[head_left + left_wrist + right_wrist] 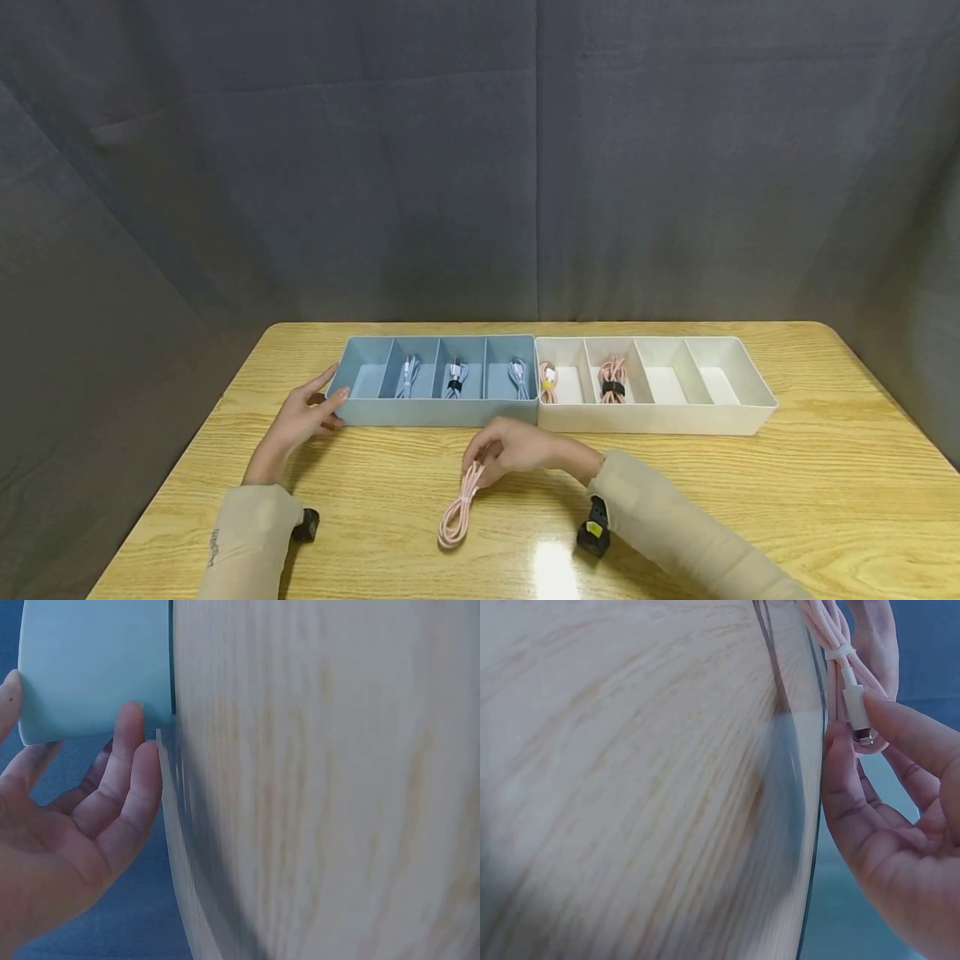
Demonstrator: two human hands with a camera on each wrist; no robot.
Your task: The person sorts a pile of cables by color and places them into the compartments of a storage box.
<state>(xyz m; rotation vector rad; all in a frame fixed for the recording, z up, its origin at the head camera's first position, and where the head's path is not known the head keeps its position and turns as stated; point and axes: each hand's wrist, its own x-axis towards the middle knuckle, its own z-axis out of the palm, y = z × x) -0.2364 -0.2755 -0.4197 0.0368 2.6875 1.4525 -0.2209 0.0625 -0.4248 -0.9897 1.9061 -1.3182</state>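
Observation:
My right hand (pixel 513 447) pinches a bundled pink charging cable (pixel 459 510) by its upper end, over the wooden table in front of the boxes. The right wrist view shows the cable's white plug (pixel 856 709) with a metal tip between thumb and fingers, and a pale tie round the coil. At the far left, my left hand (pixel 303 417) touches the end of the blue divided box (pixel 435 412). Its fingers lie fairly straight against the end wall (pixel 94 667) in the left wrist view.
A white divided box (pixel 652 419) stands end to end with the blue one. Blue cables (pixel 407 377) lie in several blue compartments, pink cables (pixel 612 382) in two white ones. A dark curtain (pixel 450 167) hangs behind the wooden table (pixel 832 467).

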